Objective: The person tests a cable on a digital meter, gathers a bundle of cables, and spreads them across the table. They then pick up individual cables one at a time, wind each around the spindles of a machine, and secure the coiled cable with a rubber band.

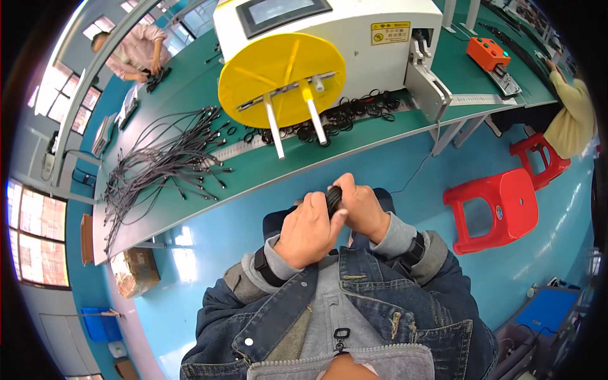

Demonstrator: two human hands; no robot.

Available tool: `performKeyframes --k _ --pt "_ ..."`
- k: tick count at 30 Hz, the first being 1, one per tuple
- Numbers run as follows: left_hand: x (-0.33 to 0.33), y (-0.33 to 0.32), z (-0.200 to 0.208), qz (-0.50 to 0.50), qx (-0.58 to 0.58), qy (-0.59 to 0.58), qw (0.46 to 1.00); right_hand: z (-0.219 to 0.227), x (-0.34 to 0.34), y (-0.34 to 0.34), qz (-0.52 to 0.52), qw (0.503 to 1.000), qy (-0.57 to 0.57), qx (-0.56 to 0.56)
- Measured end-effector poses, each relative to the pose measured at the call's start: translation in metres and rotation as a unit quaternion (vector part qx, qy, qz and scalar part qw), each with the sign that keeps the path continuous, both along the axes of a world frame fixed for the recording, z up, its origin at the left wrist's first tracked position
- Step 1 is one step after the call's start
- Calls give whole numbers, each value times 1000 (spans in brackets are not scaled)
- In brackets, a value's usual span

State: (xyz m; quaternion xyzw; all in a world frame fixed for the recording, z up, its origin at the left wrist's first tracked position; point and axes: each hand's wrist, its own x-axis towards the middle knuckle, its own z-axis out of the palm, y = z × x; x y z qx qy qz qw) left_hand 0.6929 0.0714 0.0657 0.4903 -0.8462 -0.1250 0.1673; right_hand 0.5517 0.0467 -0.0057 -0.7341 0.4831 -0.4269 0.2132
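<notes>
Above my lap, my left hand (310,231) and my right hand (361,209) are closed together around a small coiled black cable (334,201). Most of the coil is hidden by my fingers. Beyond my hands stands a white machine (373,57) with a round yellow disc (282,79) that carries two metal rods (313,117). On the green table, to the left of the disc, lies a loose heap of black cables (161,155) with plug ends. Several coiled black cables (364,111) lie under and beside the disc.
The green table (266,171) has its near edge just past my knees. An orange control box (487,54) with buttons stands at the table's right part. Red stools (494,209) are on the right. A cardboard box (135,272) sits below the table's left end. Co-workers (136,50) are at far left and right.
</notes>
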Motion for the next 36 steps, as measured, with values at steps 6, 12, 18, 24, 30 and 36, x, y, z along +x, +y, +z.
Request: performKeyframes --k 6,12,18,24,30,36 --pt "23 0 -45 -57 304 359 881 -8 3 21 80 994 -2 -73" --pt "17 -12 -11 -26 613 202 764 -15 -2 23 102 992 48 -49" --pt "13 -15 -28 -18 592 262 762 -27 -1 17 85 994 46 -42" --pt "14 -33 -50 -135 494 104 852 -23 -6 9 122 968 217 19" --pt "17 -44 -58 -69 546 211 808 -30 -2 1 125 985 -88 78" --pt "21 -39 -82 -5 642 313 699 1 -29 -22 263 944 17 201"
